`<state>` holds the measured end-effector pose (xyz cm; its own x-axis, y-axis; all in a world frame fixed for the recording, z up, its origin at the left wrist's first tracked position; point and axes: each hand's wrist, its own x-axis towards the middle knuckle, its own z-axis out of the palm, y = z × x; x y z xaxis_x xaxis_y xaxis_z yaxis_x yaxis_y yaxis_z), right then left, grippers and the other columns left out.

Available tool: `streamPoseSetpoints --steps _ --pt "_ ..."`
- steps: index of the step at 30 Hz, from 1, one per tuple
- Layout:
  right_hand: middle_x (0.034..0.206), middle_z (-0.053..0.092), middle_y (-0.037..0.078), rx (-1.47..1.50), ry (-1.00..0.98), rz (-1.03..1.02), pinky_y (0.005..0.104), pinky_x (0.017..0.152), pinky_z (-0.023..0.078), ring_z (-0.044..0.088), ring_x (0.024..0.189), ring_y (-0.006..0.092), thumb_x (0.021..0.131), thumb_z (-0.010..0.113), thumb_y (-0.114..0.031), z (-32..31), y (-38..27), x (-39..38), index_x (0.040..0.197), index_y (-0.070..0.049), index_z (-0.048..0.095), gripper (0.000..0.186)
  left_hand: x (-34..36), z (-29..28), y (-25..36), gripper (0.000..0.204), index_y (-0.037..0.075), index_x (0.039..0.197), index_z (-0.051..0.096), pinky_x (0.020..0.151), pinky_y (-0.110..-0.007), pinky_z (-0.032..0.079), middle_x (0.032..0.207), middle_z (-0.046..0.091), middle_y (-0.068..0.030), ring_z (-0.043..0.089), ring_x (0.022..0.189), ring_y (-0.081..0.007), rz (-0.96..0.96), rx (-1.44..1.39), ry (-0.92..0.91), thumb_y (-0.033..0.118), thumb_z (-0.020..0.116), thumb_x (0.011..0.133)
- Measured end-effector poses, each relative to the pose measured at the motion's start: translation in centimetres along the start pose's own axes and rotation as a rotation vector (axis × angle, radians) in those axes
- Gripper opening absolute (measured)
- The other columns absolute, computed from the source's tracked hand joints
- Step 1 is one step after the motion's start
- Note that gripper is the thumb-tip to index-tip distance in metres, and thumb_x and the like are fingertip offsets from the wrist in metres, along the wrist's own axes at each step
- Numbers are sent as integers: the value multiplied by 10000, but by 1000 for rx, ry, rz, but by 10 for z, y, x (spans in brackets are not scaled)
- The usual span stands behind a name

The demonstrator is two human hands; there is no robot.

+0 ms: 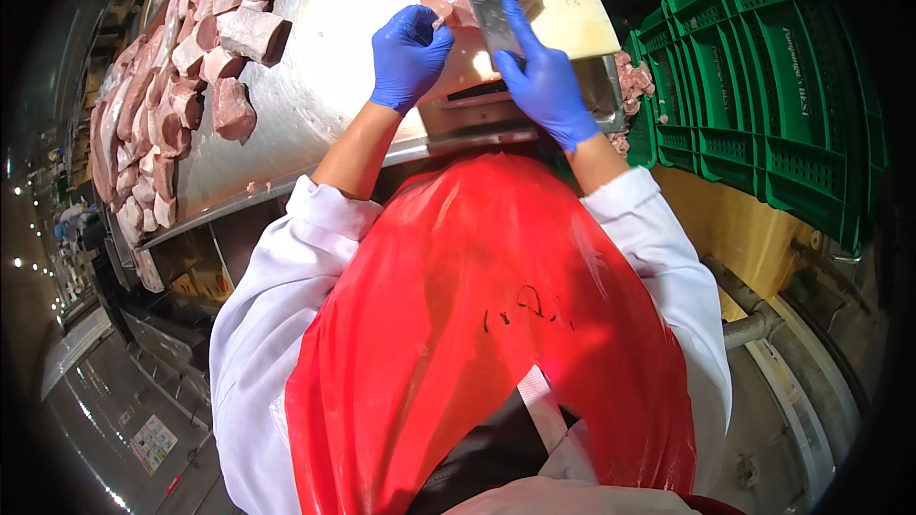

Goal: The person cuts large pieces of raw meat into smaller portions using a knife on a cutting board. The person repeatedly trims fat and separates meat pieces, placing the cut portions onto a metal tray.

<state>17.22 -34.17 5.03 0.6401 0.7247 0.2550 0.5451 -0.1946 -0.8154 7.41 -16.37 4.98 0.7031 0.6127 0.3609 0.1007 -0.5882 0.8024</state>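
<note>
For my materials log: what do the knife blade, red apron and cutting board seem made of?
Knife blade: likely steel; grey, metallic sheen. Red apron: probably plastic or coated fabric; glossy highlights along smooth creases. Cutting board: perhaps plastic; pale, smooth, no grain visible.

looks like a meat-processing plant: raw meat [233,109] heaped on a metal tabletop [310,86] at upper left, green crates [754,86] at upper right.
</note>
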Motion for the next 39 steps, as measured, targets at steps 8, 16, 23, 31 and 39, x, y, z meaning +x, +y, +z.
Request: streamPoseSetpoints --steps 8,16,23,31,39 --pt "771 647 247 -340 -342 191 565 636 495 629 683 449 931 532 -148 1 -46 -75 1590 -221 214 735 -3 -22 -34 91 23 885 636 628 -213 470 765 629 15 563 694 -46 -257 -492 76 36 722 857" --pt "755 639 231 -181 -28 227 442 611 493 646 670 405 929 532 -76 8 -102 -72 1570 -125 294 686 14 -57 -64 75 23 884 634 635 -222 480 780 644 -2 585 705 -62 -290 -729 -39 17 707 868" --pt "745 646 289 -655 150 251 572 648 515 635 691 494 930 519 -188 87 -76 52 1544 -116 308 653 25 -57 -73 65 26 862 641 619 -233 498 758 665 -25 618 686 -80 -250 -817 -148 29 706 857" --pt "719 651 266 -703 -220 498 536 634 519 654 692 453 936 527 -148 101 -136 -61 1573 -119 240 699 53 -59 -117 135 74 879 638 658 -278 489 723 601 7 579 673 -126 -298 -811 -88 185 706 914" --pt "649 585 18 -111 255 716 253 519 465 511 547 58 935 542 -44 35 -178 -130 1605 -177 220 755 147 -138 -39 82 60 871 611 605 -211 419 751 591 -8 512 641 -67 199 -978 -28 85 672 920"
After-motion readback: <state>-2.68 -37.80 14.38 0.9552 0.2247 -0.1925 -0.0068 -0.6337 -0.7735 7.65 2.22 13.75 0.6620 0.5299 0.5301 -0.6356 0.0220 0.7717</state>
